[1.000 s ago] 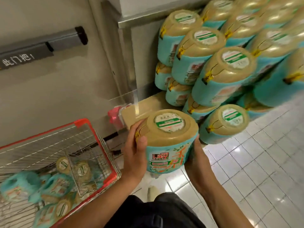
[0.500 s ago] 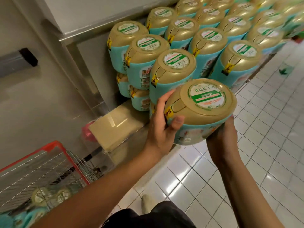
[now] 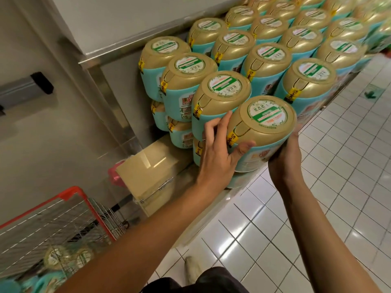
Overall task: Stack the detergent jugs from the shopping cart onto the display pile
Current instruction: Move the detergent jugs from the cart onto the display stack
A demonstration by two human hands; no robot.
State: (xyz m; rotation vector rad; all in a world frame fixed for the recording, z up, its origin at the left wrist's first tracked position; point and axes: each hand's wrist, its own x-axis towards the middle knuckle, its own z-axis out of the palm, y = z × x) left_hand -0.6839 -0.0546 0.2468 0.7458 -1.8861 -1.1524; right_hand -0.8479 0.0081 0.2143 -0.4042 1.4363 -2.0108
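one jug [image 3: 263, 132] between fingers [image 3: 224, 125], left hand [image 3: 215, 163], right hand [image 3: 284, 159] gripping

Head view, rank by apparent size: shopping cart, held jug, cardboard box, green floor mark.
shopping cart, though cropped
held jug and cardboard box: alike, jug nearer, unranked
green floor mark, smallest
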